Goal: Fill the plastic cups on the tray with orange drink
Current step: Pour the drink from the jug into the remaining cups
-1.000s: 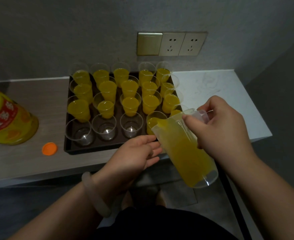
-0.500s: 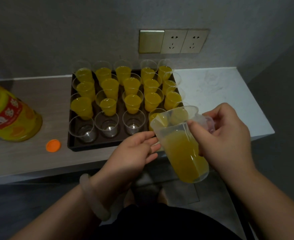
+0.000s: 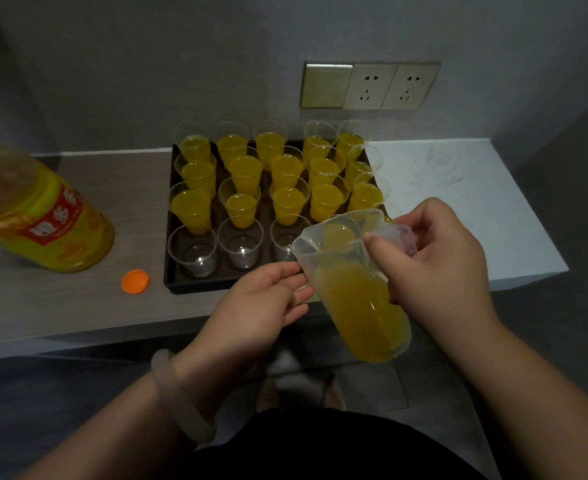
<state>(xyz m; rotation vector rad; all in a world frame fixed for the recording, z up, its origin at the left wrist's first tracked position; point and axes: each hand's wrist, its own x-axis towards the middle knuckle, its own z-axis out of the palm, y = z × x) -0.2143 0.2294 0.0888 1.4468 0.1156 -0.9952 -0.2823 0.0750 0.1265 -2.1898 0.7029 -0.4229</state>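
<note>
A dark tray [image 3: 169, 271] on the counter holds several clear plastic cups. Most are filled with orange drink [image 3: 325, 206]. Three cups in the front row stand empty: left [image 3: 192, 252], middle [image 3: 240, 245] and right [image 3: 283, 240]. My right hand [image 3: 438, 258] grips the handle of a clear measuring jug [image 3: 358, 292], about half full of orange drink and nearly upright over the tray's front right corner. My left hand [image 3: 261, 303] rests with loose fingers at the tray's front edge, touching the jug's side near its spout.
A large orange drink bottle [image 3: 39, 216] stands uncapped at the left of the counter, with its orange cap [image 3: 135, 280] lying between it and the tray. Wall sockets [image 3: 368, 86] sit behind the tray. The counter's white right part [image 3: 458, 188] ends at a drop.
The jug has tipped back from a steep pouring tilt to nearly upright, and its drink has settled to the bottom. My left hand stays at the tray's front edge.
</note>
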